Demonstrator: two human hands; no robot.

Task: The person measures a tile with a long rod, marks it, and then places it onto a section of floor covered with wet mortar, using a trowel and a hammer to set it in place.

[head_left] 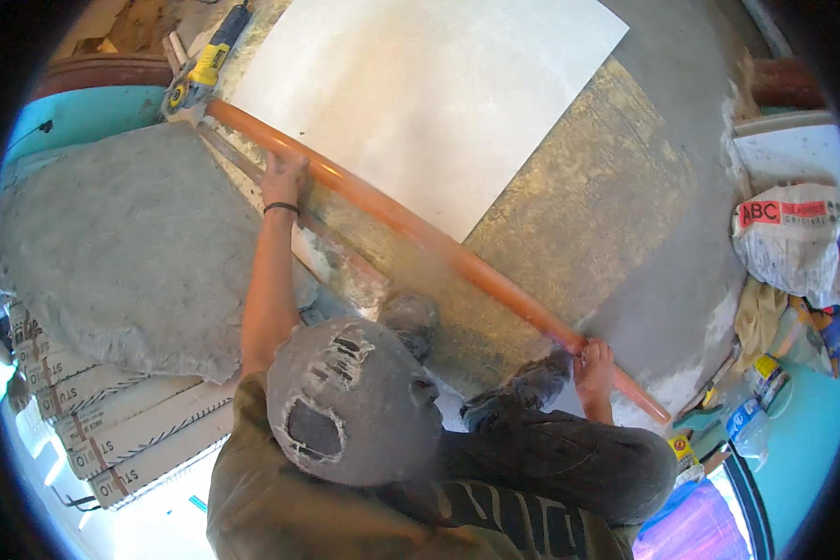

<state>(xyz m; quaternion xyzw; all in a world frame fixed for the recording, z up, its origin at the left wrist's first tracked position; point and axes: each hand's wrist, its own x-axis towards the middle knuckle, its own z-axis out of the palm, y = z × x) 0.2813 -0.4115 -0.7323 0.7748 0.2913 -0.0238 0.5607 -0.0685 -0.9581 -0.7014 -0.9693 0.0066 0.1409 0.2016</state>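
A long orange bar (411,226) slants across the view from the upper left to the lower right. My left hand (285,177), with a dark band at the wrist, grips its upper part. Lower down, my right hand (595,373) is closed around the bar near its right end. Beyond the bar lies a large white tile (429,103); its near edge runs along the bar and partly under it. A yellow and black angle grinder (203,65) rests by the bar's far left end, away from both hands.
At left, a grey dusty sheet (131,243) covers stacked cardboard boxes (159,429). A white sack (789,238), a plastic bottle (745,425) and other clutter stand at right. Torn grey fabric (364,439) bulges below my left hand. My shoe (523,387) is near my right hand.
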